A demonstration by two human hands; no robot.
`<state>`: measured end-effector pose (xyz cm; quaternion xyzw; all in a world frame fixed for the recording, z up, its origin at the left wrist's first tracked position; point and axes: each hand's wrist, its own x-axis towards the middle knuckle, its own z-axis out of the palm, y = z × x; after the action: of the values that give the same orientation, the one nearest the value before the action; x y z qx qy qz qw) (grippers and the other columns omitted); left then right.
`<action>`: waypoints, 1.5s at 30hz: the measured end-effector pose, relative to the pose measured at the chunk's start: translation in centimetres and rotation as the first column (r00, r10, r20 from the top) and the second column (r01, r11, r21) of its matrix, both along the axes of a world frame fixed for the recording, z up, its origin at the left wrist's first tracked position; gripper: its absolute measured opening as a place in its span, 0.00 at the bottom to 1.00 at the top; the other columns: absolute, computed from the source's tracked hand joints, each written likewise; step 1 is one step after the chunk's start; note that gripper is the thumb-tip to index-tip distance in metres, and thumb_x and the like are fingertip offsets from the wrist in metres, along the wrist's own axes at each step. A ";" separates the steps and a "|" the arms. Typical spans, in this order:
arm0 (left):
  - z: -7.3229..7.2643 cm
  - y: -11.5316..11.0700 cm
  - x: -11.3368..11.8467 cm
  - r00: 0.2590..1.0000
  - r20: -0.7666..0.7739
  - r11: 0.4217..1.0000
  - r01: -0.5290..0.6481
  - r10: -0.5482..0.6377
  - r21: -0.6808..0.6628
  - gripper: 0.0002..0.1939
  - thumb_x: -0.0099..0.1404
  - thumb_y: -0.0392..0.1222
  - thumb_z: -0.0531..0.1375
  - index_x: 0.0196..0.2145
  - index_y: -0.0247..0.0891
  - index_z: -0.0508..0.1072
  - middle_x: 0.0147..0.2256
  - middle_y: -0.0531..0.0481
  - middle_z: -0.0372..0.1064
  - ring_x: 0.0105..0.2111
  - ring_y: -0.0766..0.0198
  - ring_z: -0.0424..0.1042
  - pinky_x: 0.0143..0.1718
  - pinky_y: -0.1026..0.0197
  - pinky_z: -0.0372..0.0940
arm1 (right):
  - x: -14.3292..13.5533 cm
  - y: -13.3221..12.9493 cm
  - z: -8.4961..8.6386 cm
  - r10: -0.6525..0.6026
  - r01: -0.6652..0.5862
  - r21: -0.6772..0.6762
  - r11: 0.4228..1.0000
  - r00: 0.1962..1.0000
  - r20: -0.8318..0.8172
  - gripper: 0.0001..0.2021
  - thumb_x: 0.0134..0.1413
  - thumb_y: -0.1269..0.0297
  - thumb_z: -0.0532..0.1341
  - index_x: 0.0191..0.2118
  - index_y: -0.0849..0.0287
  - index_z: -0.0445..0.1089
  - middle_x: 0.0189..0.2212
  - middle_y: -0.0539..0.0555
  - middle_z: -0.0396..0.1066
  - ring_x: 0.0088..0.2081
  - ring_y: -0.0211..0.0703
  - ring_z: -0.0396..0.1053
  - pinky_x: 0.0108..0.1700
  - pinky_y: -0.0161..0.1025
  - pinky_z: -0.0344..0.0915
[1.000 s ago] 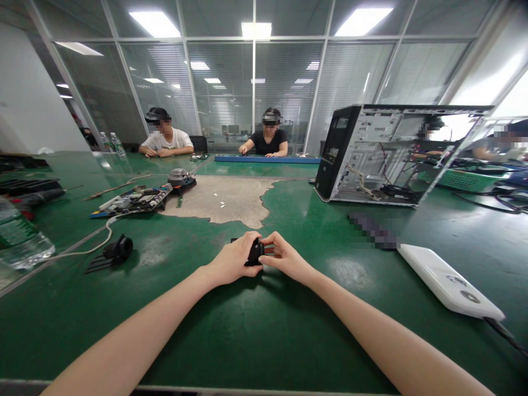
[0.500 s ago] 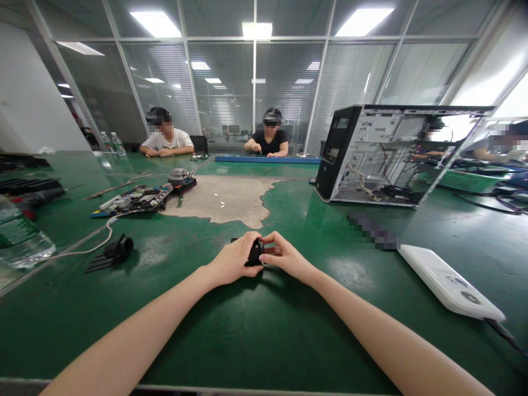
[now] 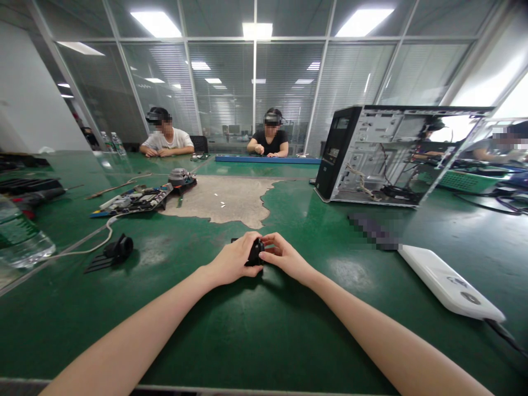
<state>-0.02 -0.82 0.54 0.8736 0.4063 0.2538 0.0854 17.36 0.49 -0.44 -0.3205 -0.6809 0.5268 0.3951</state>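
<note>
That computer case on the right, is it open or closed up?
The computer case is open: its facing side is uncovered, so wires inside show.

The left hand (image 3: 237, 259) grips a small black part (image 3: 254, 254), its right end between the right hand's (image 3: 286, 258) thumb and fingers. A black pronged piece (image 3: 118, 249) lies left of the left hand; an open computer tower (image 3: 343, 157) stands beyond the right hand.
</note>
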 end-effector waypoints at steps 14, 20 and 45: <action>-0.1 0.0 0.0 1.000 0.007 1.000 -0.007 0.007 -0.001 0.32 0.48 0.42 0.60 0.49 0.42 0.49 0.46 0.46 0.56 0.44 0.56 0.62 0.41 0.54 0.60 | 0.0 0.0 -0.1 0.038 -0.036 0.035 0.999 0.998 -0.053 0.12 0.43 0.63 0.61 0.32 0.57 0.57 0.36 0.49 0.61 0.39 0.37 0.64 0.43 0.41 0.61; 0.1 0.0 0.0 1.000 0.008 1.000 -0.008 0.008 -0.024 0.31 0.48 0.42 0.59 0.49 0.42 0.50 0.45 0.47 0.57 0.42 0.57 0.63 0.40 0.55 0.61 | 0.0 0.0 -0.1 0.007 -0.007 0.006 1.000 0.999 -0.039 0.16 0.42 0.63 0.62 0.38 0.56 0.58 0.38 0.51 0.60 0.39 0.38 0.64 0.44 0.43 0.61; 0.1 0.0 0.0 1.000 0.002 1.000 -0.007 0.007 -0.014 0.32 0.48 0.41 0.60 0.49 0.42 0.50 0.45 0.47 0.57 0.42 0.57 0.62 0.41 0.55 0.61 | -0.1 0.0 0.1 0.009 -0.009 -0.036 0.999 1.000 -0.015 0.17 0.41 0.62 0.62 0.39 0.57 0.58 0.39 0.52 0.60 0.39 0.38 0.64 0.45 0.44 0.60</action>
<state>-0.03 -0.82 0.64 0.8713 0.4111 0.2521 0.0909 17.29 0.52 -0.33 -0.3205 -0.6698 0.5432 0.3920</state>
